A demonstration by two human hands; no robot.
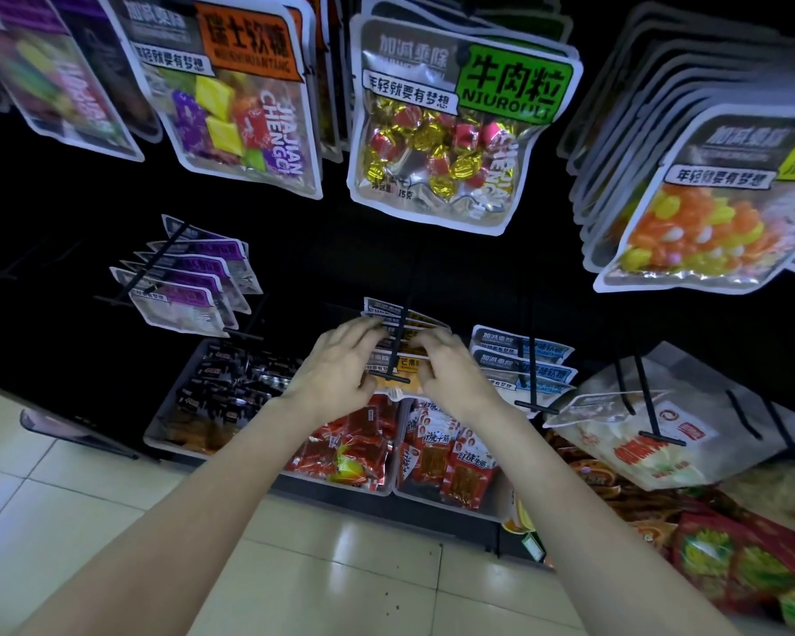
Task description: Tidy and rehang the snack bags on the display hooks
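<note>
left hand (340,364) + right hand (450,369): curled fingers pinch orange-label snack bags (398,358) from both sides | bags: low on middle hook (398,346), above bins (203,440) | risk: front bag slips off hook tip if pulled forward

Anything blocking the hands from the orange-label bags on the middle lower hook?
Nothing visible. The left hand and right hand already grip the orange-label bags from either side, on their hook.
</note>
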